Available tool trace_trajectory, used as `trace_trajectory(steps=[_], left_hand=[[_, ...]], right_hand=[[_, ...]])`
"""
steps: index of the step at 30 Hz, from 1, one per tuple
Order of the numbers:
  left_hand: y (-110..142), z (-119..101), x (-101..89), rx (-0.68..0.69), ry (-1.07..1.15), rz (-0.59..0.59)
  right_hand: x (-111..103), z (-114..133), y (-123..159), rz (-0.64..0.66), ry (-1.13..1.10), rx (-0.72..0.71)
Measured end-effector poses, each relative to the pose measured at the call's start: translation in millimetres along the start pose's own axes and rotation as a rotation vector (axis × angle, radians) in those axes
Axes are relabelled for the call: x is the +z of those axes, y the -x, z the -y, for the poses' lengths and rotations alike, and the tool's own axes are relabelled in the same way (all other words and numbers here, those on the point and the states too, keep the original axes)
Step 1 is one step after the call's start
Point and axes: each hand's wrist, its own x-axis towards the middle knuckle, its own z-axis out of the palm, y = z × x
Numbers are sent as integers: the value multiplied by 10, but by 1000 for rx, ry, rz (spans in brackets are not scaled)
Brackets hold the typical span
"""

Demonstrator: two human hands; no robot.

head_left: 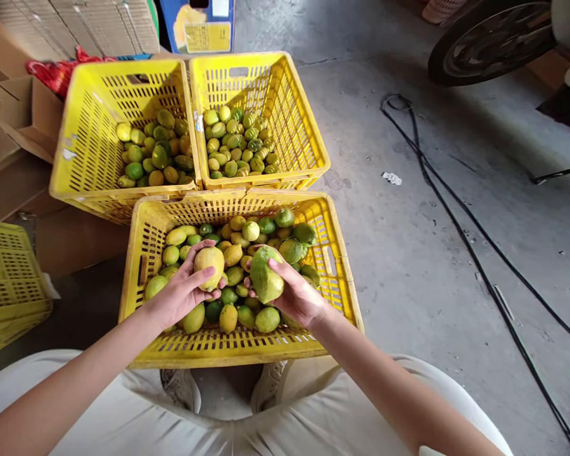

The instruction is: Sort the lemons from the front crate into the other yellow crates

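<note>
My left hand (185, 288) is wrapped round a yellow lemon (209, 267), thumb across its front. In my right hand (297, 294) is a larger green-yellow lemon (266, 275), gripped between thumb and fingers. Both hands are above the near yellow crate (190, 360), which holds several green and yellow lemons (267, 320) in a loose layer. The two held lemons are apart from each other, side by side. Parts of the fingers are hidden behind the fruit.
Behind stand two more yellow crates, the left one (83, 126) and the right one (304, 120), each with lemons inside. Cardboard boxes (9, 145) lie at left, near another yellow crate (9, 278). A black cable (475, 234) crosses the floor at right below a wheel (489, 47).
</note>
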Motion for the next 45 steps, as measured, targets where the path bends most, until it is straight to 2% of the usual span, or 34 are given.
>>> trace_trajectory(steps=[7, 9, 12, 14, 17, 21, 23, 26, 30, 33, 36, 39, 42, 45], left_hand=[[6, -1, 4, 10, -103, -45], [-9, -13, -19, 8, -153, 12], [-30, -3, -72, -16, -192, 165], [-34, 22, -94, -24, -171, 192], [-36, 54, -84, -44, -111, 105], [-75, 49, -58, -151, 19, -95], [-110, 34, -66, -155, 64, -175], [-157, 10, -93, -113, 43, -213], [-186, -11, -130, -88, -125, -243], [-201, -23, -155, -26, -245, -291], [-231, -56, -158, -5, -268, -368], [-280, -124, -134, -47, -193, -464], [-331, -194, -116, -135, -120, -548], [-354, -210, -120, -190, -154, -517]], right_hand=[[33, 77, -3, 36, -27, -4], [35, 53, -3, 18, 38, -7], [33, 10, -6, 16, 119, -21], [35, -8, -11, 21, 136, -26], [49, -7, -18, -18, 125, -24], [58, 33, -23, -67, 6, -6], [49, 56, -25, -64, -12, -21], [21, 80, -36, -62, 45, -52], [-18, 113, -50, -71, 71, -82], [-33, 158, -44, -120, 101, -104], [-46, 210, -35, -195, 134, -90], [-70, 255, -34, -236, 135, -58], [-95, 292, -37, -200, 74, -36], [-109, 321, -33, -147, 47, -61]])
